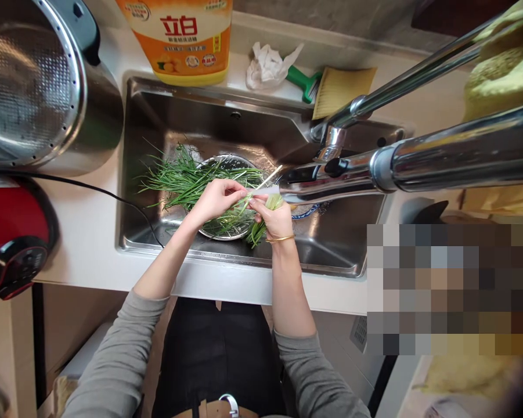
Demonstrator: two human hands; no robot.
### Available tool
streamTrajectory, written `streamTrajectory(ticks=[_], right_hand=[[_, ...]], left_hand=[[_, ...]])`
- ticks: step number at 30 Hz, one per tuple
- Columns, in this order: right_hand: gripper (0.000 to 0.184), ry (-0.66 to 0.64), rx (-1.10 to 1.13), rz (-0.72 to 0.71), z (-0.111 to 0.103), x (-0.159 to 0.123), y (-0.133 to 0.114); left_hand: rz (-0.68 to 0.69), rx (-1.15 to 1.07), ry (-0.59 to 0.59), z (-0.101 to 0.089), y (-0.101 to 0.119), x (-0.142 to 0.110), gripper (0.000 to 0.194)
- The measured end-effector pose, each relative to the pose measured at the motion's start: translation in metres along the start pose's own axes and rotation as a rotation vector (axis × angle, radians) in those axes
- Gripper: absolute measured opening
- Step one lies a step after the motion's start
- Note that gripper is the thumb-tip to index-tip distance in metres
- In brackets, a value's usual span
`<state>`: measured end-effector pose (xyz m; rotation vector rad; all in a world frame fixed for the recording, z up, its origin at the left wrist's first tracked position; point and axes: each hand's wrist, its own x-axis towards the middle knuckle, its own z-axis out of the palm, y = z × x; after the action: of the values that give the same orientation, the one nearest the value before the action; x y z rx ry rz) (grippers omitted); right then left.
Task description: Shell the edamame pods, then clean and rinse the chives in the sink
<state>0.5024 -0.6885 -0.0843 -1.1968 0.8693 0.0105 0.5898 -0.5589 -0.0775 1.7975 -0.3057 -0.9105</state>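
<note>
Over the sink [331,244], my right hand [277,219] is closed around a small bunch of chives, its pale stalk ends [273,201] up and green leaves hanging below. My left hand [217,202] pinches at thin pale stalks beside the right fingers; its exact grip is partly hidden. A stream of water [266,190] from the faucet [326,188] falls at my fingertips. Beneath my hands, a round metal bowl [220,233] holds more chives [174,177], whose long leaves spread over its left side.
A large steel pot [100,128] and a red appliance [17,232] stand on the left. A cable [108,191] runs into the sink's edge. Behind are a detergent jug [191,46], crumpled tissue [267,67], green peeler [302,81] and yellow sponge cloth [342,87]. Faucet pipes cross the right side.
</note>
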Motion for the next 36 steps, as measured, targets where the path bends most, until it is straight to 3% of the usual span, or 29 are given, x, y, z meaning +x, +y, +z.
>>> streamTrajectory(ticks=[7, 15, 20, 25, 30, 36], right_hand=[[0.042, -0.017, 0.008, -0.003, -0.001, 0.0, -0.002], [0.037, -0.097, 0.028, 0.055, 0.009, -0.004, 0.001], [0.034, -0.113, 0.003, 0.056, 0.01, -0.002, 0.008], [0.041, -0.092, 0.014, 0.036, 0.003, 0.0, 0.009], [0.048, -0.14, 0.025, 0.033, 0.001, -0.002, 0.006], [0.045, -0.033, -0.028, -0.017, 0.016, -0.001, 0.014]], left_hand=[[0.003, -0.043, -0.047, -0.002, 0.006, 0.002, 0.027], [-0.044, -0.032, 0.033, -0.004, -0.002, -0.008, 0.025], [-0.053, -0.035, 0.081, 0.005, -0.012, -0.006, 0.027], [-0.035, -0.222, 0.074, 0.017, -0.018, 0.0, 0.033], [-0.061, -0.405, -0.004, 0.012, -0.016, -0.003, 0.034], [-0.014, -0.191, 0.046, 0.007, -0.013, -0.011, 0.031]])
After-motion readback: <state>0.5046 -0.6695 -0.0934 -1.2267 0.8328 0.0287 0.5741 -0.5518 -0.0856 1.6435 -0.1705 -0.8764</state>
